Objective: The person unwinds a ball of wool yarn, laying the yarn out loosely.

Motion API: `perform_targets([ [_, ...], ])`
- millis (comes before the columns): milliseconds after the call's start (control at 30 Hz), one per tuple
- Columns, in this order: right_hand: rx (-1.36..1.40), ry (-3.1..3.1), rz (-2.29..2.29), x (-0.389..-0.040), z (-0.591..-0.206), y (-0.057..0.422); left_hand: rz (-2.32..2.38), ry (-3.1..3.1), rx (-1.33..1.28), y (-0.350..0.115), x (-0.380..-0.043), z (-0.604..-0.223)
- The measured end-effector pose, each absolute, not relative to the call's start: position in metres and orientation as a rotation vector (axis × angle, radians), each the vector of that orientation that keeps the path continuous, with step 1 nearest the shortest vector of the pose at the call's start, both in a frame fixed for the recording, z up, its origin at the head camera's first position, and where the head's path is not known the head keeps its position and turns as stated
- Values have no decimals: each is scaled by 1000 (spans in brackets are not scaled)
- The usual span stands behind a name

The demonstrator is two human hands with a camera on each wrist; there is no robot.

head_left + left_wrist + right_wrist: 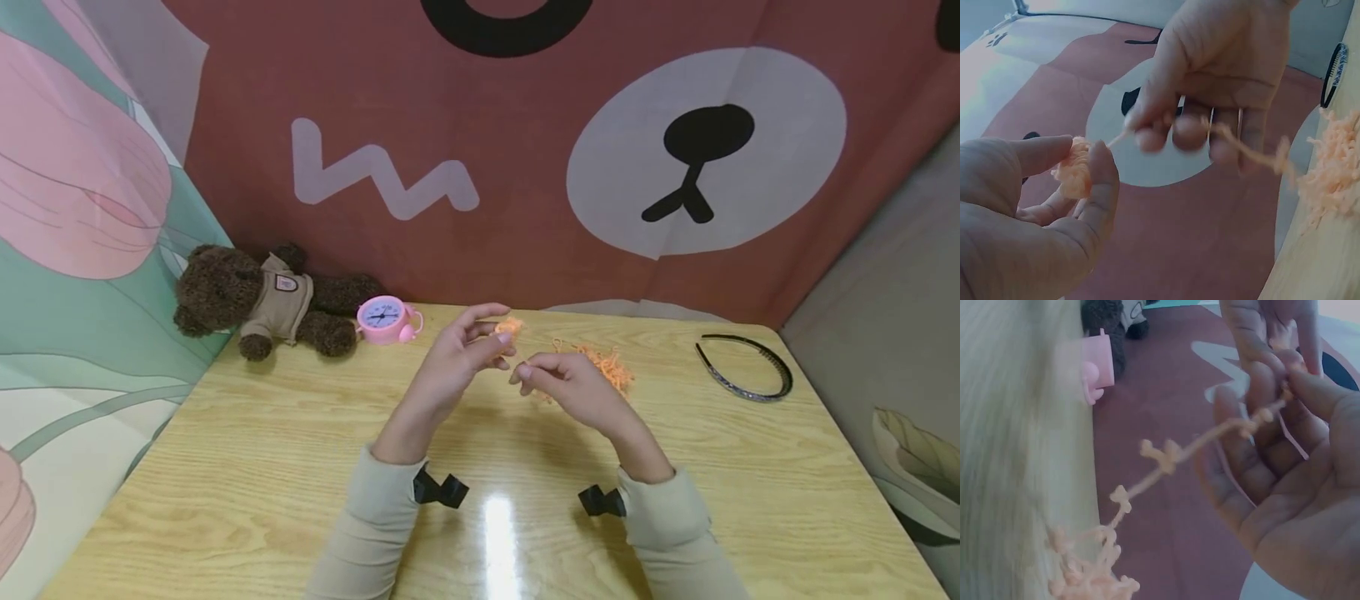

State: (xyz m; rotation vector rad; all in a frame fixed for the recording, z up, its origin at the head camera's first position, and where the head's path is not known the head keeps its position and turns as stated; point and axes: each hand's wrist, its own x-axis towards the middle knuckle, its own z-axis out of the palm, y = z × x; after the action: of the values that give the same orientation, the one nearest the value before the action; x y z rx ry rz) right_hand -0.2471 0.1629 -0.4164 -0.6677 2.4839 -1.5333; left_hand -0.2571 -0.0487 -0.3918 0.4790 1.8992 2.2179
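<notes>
In the left wrist view my left hand (1041,212) pinches a small orange wound bundle of yarn (1075,170) between thumb and fingers. My right hand (572,385) is close by on the right, its thumb and forefinger pinching the orange yarn strand (1204,439) that runs from the bundle. Past my right fingers the strand, knobbly with little tufts, drops to a loose orange yarn pile (609,368) on the table. From the head view, my left hand (459,354) is held above the tabletop and partly covers the bundle.
A brown teddy bear (281,296) in a tan shirt lies at the table's back left, with a pink alarm clock (382,319) beside its feet. To the right lies a dark headband (750,392). A printed cloth (517,167) hangs behind the wooden table (247,467).
</notes>
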Motion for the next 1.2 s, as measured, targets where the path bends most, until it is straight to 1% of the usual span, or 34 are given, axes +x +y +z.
perform_targets([
  [267, -446, 2573, -1799, -249, -408, 185, 2267, 1979, 343, -57, -261, -390],
  [533, -331, 2601, -1961, -250, -399, 204, 2377, 1914, 290, -63, -264, -390],
  [667, -267, 2562, -2122, -249, -396, 217, 2413, 1922, 267, -67, -266, -390],
  [1033, 104, 2302, -2654, -246, -389, 258, 2506, 1901, 193, -78, -270, -388],
  [1200, 192, 2029, -2927, -243, -388, 277, 2533, 1918, 170, -82, -271, -388],
])
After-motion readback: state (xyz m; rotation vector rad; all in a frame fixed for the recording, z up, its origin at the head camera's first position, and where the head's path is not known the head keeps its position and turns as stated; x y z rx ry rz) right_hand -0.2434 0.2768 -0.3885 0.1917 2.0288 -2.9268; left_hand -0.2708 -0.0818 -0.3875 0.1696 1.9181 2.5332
